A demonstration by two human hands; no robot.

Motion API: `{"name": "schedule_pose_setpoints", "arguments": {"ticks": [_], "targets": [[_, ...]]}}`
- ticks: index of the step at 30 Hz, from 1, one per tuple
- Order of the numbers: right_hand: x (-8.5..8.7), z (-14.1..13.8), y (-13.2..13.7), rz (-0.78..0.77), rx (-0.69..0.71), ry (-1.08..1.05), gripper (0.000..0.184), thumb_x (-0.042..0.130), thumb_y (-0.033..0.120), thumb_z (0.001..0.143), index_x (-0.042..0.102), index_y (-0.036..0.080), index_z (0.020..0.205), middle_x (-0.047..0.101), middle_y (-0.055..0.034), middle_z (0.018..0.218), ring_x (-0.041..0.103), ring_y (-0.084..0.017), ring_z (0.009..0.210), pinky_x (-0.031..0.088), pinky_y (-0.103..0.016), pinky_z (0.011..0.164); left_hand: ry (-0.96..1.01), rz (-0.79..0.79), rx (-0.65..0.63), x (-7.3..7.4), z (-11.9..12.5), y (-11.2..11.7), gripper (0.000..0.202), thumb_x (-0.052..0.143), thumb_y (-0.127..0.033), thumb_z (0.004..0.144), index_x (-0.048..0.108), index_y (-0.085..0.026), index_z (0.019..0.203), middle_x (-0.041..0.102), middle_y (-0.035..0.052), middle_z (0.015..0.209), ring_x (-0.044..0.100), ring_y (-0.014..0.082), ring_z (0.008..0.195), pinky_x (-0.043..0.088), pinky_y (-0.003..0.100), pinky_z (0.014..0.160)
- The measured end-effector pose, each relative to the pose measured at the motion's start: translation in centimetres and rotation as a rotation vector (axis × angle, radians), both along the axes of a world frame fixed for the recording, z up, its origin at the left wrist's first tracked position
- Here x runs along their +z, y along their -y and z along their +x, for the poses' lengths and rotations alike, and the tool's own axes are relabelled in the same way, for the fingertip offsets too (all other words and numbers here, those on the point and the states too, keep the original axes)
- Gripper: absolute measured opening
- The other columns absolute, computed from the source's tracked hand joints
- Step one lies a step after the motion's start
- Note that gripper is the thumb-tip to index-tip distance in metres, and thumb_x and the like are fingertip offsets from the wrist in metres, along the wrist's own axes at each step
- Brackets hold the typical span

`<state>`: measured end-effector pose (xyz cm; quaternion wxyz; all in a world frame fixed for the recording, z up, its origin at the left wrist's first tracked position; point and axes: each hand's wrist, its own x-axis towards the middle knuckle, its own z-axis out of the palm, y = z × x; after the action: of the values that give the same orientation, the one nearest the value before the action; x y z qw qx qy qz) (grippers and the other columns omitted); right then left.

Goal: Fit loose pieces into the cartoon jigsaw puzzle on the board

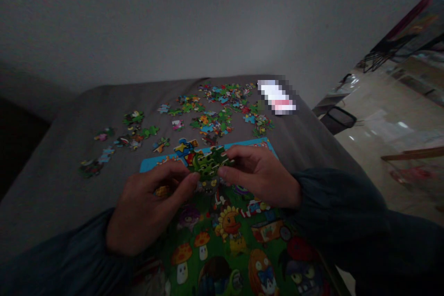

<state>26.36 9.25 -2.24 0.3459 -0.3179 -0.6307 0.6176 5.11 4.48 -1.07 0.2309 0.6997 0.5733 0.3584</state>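
Between both hands is a small joined group of green jigsaw puzzle pieces (207,162), held above a colourful cartoon picture sheet (231,226). My left hand (152,203) pinches the group's left side with thumb and fingers. On its right side, my right hand (258,173) grips with thumb and index finger. A piece with a yellow star on blue (185,147) shows just behind the group; whether it is joined to it I cannot tell. The sheet has a light blue top border and shows a sunflower, mushrooms and other figures.
Loose puzzle pieces (211,122) lie scattered over the grey cloth-covered surface (69,148) beyond the sheet, with more pieces (130,141) at the left. A phone with a lit, pixelated screen (276,97) lies at the back right. A pale wall (173,23) rises behind.
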Motion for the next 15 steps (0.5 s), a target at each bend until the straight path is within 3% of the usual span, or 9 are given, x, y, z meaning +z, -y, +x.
{"name": "schedule_pose_setpoints", "arguments": {"ticks": [7,15], "targets": [[-0.08,-0.08,0.13,0.095,-0.045,0.053,0.012,0.07,0.028,0.084,0.064,0.017,0.085,0.061,0.0034,0.071,0.055,-0.01,0.061,0.044,-0.025,0.059,-0.016,0.012,-0.011,-0.11,0.13,0.11,0.025,0.064,-0.04,0.087,0.066,-0.025,0.066,0.067,-0.0085,0.055,0.058,0.01,0.045,0.048,0.02,0.049],[0.2,0.0,0.25,0.21,-0.074,0.182,0.014,0.065,0.032,0.087,0.064,0.018,0.085,0.064,-0.0001,0.077,0.057,-0.012,0.066,0.048,-0.028,0.063,-0.046,0.043,-0.041,-0.02,0.15,-0.09,0.025,0.064,-0.038,0.087,0.066,-0.025,0.065,0.065,-0.0074,0.052,0.056,0.0099,0.042,0.045,0.02,0.044]]}}
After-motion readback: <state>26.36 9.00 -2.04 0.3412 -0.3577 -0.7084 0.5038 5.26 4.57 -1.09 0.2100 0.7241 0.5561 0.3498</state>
